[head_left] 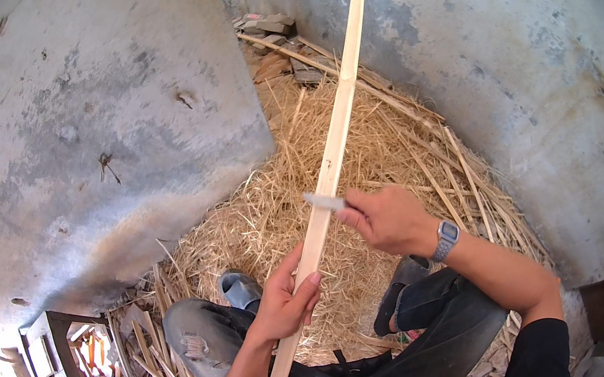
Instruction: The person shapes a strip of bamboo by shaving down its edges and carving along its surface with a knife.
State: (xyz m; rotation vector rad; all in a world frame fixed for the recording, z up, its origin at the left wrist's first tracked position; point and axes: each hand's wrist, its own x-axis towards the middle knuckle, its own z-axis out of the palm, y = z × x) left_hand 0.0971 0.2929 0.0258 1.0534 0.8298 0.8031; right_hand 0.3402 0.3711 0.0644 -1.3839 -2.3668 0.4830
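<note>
A long, pale split bamboo strip (336,132) slants up and away from my lap, its far end near the back wall. My left hand (287,295) is closed around its lower part, thumb on top. My right hand (392,218), with a watch (446,239) on the wrist, grips a small knife whose handle is hidden in the fist. The grey knife blade (324,201) lies across the strip, farther up than my left hand. Whether its edge bites into the bamboo I cannot make out.
Thin bamboo shavings (243,217) heap between and beyond my feet. Long sticks (465,170) lean along the right wall (521,75). A grey wall (106,101) rises at left. Lower left are more sticks (161,369) and a dark frame (59,349). Broken bricks (272,27) lie at the back.
</note>
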